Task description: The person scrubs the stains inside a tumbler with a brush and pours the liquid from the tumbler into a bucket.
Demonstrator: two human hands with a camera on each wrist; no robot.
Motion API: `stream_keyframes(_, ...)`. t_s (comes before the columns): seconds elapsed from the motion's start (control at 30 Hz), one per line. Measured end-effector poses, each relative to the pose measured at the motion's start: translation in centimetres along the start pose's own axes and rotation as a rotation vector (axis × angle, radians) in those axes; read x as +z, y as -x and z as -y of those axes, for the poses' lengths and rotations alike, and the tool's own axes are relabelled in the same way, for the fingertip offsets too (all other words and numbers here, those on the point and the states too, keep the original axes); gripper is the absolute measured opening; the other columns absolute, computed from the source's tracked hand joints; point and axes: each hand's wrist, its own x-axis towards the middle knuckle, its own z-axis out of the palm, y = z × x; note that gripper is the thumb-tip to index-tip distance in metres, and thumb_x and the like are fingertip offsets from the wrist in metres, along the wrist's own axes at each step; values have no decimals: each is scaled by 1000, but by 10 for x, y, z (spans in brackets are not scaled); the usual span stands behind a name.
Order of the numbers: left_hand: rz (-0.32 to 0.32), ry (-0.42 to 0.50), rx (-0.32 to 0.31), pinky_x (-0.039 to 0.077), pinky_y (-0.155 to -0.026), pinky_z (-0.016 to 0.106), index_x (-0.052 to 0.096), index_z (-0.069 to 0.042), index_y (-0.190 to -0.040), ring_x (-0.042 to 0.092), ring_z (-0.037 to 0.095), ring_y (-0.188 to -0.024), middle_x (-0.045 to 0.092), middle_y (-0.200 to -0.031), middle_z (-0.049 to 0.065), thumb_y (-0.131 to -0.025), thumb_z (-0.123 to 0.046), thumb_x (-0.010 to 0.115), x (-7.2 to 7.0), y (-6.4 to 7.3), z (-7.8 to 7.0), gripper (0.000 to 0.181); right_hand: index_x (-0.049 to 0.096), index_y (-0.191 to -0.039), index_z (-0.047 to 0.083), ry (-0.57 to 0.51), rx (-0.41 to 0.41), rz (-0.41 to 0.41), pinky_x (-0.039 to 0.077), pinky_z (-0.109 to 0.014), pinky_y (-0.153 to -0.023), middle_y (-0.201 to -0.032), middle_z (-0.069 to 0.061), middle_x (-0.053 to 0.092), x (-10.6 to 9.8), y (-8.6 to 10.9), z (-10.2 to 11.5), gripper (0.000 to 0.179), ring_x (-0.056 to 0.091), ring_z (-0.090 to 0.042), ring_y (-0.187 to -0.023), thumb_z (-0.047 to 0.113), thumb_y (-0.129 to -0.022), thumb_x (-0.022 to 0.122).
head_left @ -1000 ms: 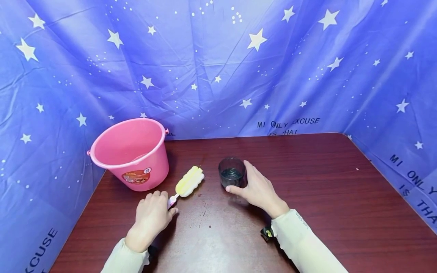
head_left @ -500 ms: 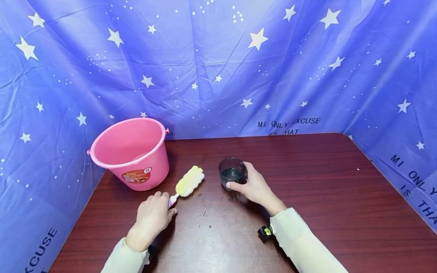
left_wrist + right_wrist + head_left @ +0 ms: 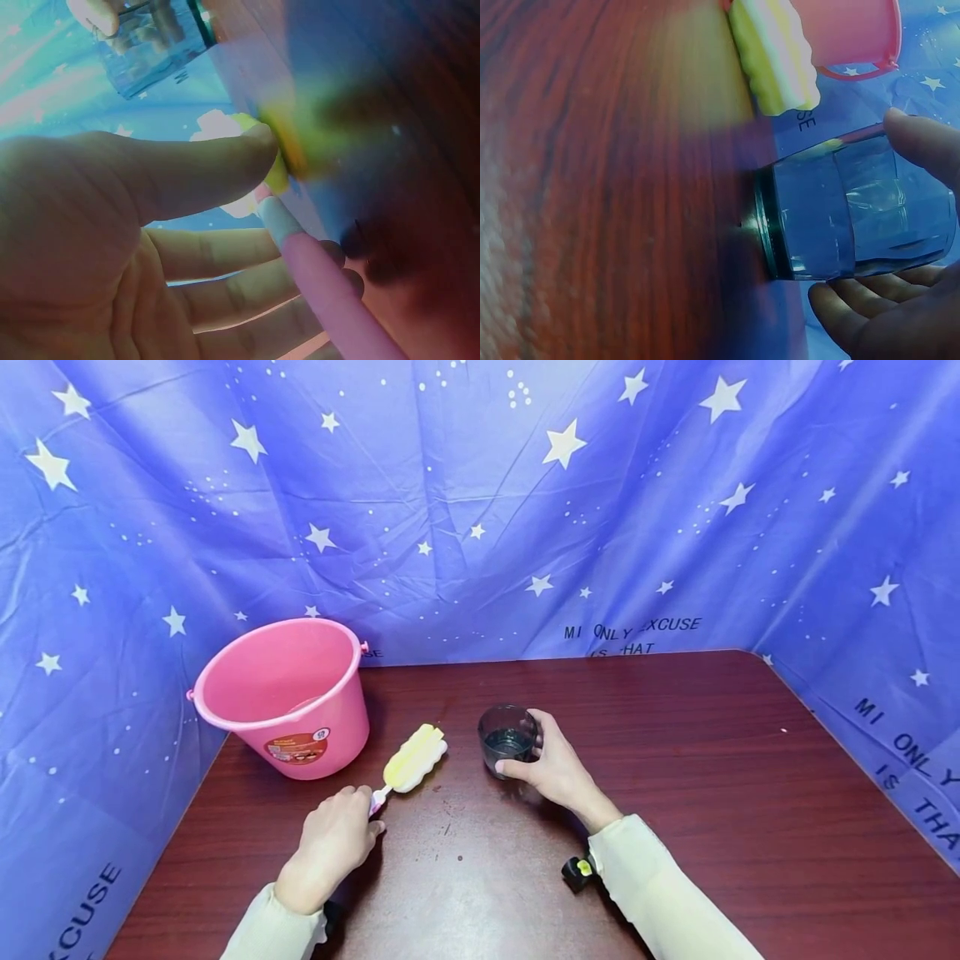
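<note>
A sponge cup brush (image 3: pixel 415 760) with a yellow and white head and a pink and white handle lies on the table left of centre. My left hand (image 3: pixel 330 843) is around its handle; in the left wrist view, the fingers (image 3: pixel 232 296) pass behind the pink handle (image 3: pixel 330 300) and the thumb reaches toward the neck. A dark, see-through drinking glass (image 3: pixel 504 735) stands upright on the table, with liquid seemingly inside. My right hand (image 3: pixel 558 768) holds it from the right, thumb on the near side, fingers on the far side. In the right wrist view, the glass (image 3: pixel 817 217) sits between thumb and fingers.
A pink bucket (image 3: pixel 348 718) with an orange label stands at the back left, behind my left hand. The dark red-brown wooden table (image 3: pixel 712 760) carries a few small wet spots. A blue star-patterned curtain (image 3: pixel 450 468) hangs around its back and sides.
My right hand has drawn slightly closer around the glass, and its forearm has shifted a little to the left. The left hand, brush, glass and bucket stay where they were.
</note>
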Motion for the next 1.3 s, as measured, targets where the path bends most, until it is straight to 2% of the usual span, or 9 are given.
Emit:
stream_keyframes(0.23,20,-17,13,46,-51,46,57,-3,-80,59,34,-65,50,-68,7,-73,-15,79,-2,0,0,26,36,-137,10,-49,-7,14,42,-47,-97,-131,-15,50,1,-2,-2,83,55,-33,-117,22,-71,85)
stream_keyframes(0.7,43,-46,-2,48,-53,47,58,-2,-82,60,34,-68,53,-72,10,-75,-10,75,-1,-1,3,20,34,-139,10,-5,-15,20,42,-46,-97,-133,-14,49,2,-2,-1,84,55,-32,-118,24,-72,84)
stream_keyframes(1.03,-1,-44,18,47,-54,47,59,-1,-83,57,34,-66,51,-73,11,-76,-6,72,-2,0,2,16,34,-138,10,25,-17,0,44,-47,-94,-131,-13,51,2,0,-1,83,56,-32,-115,25,-72,83)
stream_keyframes(1.3,-34,-3,19,47,-53,48,56,1,-83,55,36,-63,48,-74,14,-75,-2,70,-1,1,2,16,35,-138,11,22,-20,4,44,-46,-94,-131,-13,51,2,0,0,83,57,-32,-114,25,-72,83)
